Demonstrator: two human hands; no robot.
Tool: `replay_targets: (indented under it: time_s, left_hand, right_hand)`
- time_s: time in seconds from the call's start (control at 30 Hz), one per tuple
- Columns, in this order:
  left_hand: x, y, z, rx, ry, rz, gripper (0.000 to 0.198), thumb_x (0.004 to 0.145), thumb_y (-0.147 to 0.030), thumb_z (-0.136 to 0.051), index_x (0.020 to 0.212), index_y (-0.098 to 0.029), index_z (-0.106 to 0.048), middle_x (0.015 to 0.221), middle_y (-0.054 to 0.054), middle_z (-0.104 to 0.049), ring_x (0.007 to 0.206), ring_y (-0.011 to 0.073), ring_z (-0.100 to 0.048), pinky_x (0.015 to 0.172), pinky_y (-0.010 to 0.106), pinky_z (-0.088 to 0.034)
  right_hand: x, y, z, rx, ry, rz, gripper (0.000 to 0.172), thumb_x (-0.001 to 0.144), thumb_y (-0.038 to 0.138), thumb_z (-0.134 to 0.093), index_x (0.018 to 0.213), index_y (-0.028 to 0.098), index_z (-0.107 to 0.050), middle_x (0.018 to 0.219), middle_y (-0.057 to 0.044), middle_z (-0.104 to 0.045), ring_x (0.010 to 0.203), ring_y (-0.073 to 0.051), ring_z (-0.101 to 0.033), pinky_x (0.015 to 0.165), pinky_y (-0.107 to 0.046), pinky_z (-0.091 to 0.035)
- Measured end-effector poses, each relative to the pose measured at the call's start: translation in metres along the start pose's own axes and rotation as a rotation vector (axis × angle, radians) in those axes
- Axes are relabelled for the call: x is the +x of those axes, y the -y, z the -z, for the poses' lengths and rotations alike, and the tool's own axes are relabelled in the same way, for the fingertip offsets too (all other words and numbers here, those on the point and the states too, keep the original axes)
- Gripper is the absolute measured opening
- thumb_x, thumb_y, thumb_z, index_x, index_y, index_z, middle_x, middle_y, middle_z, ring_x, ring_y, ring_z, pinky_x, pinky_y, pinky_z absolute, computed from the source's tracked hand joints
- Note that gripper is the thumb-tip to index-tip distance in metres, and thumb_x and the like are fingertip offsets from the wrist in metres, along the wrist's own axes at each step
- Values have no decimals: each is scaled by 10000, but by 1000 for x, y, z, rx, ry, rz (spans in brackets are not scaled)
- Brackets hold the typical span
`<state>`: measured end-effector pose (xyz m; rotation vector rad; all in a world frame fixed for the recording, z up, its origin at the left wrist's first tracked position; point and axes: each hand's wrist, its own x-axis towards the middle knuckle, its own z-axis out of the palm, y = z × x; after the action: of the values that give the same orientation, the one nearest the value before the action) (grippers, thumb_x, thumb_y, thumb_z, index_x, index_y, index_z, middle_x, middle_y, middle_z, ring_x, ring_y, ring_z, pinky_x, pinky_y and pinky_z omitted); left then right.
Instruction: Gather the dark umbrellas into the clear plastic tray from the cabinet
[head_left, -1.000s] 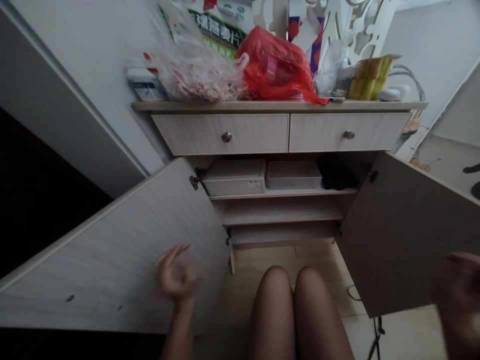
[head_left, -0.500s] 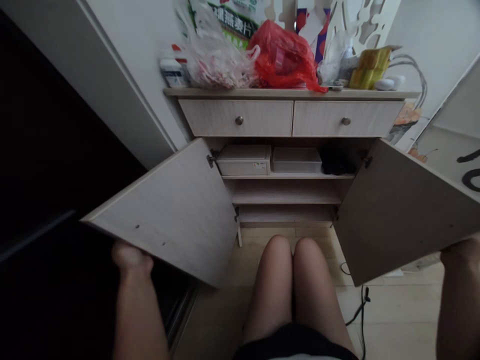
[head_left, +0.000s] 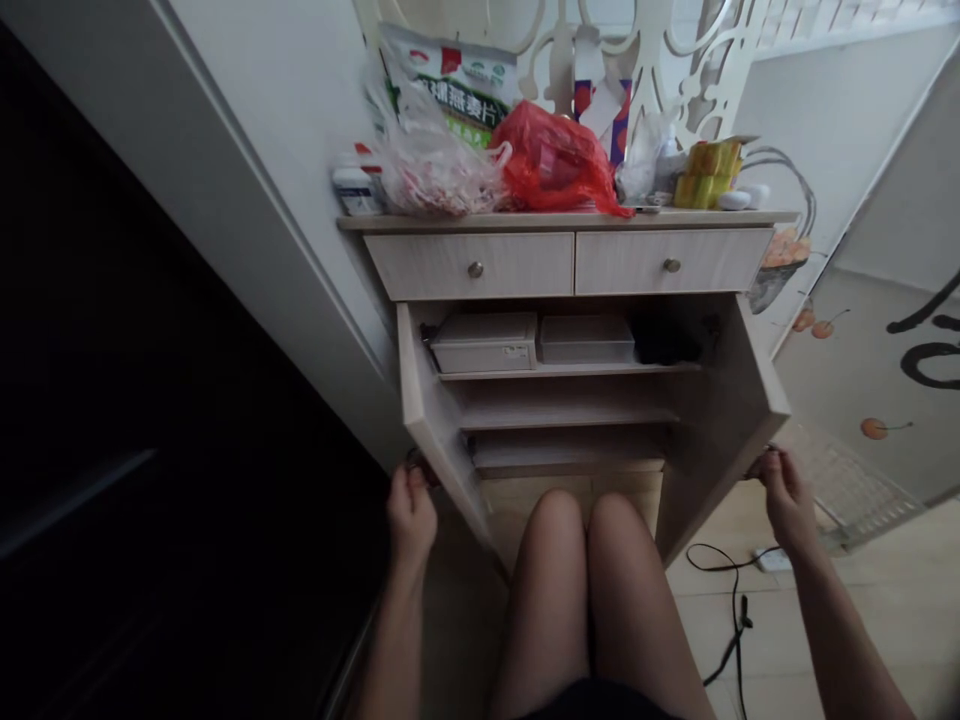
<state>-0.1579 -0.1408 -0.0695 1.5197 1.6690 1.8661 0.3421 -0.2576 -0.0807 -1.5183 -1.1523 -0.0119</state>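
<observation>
My left hand (head_left: 412,512) is closed on the handle of the left cabinet door (head_left: 442,440), on its outer face near the free edge. With fingers pinched, my right hand (head_left: 786,500) grips the handle of the right cabinet door (head_left: 724,440). Both doors stand partly open, swung out toward me on either side of my knees. Between them the cabinet's upper shelf holds a white drawer box (head_left: 486,345), a translucent plastic box (head_left: 586,342) and a dark soft bundle (head_left: 665,340). The handles themselves are mostly hidden by my fingers.
On the cabinet top (head_left: 570,222) sit a red plastic bag (head_left: 555,160), a clear bag (head_left: 442,160), a white bottle (head_left: 355,190) and a yellow pack (head_left: 707,175). Two drawers lie below it. A black cable (head_left: 739,630) runs over the floor at right.
Both doors have swung inward, from wide open to partly open, with my hands moving toward each other on them. The view has also shifted, showing more above the cabinet.
</observation>
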Motion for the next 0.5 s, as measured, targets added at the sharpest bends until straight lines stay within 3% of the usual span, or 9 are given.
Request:
replay_targets:
  time_s: [0.2, 0.5]
  left_hand:
    - [-11, -34, -60, -41, 204, -54, 456, 874, -654, -417, 755, -230, -534, 619, 3, -599, 590, 160, -583, 597, 268, -467]
    - [-4, -54, -156, -29, 352, -144, 221, 952, -330, -443, 780, -225, -535, 711, 29, -660, 703, 158, -643, 717, 258, -470]
  right_hand:
    - [12, 52, -62, 204, 125, -38, 493, 885, 674, -494, 909, 202, -634, 802, -77, -696, 734, -200, -668, 656, -330, -565]
    - [37, 80, -162, 226, 139, -26, 497, 886, 652, -476, 940, 186, -642, 828, -95, -723, 709, -209, -695, 619, -311, -550]
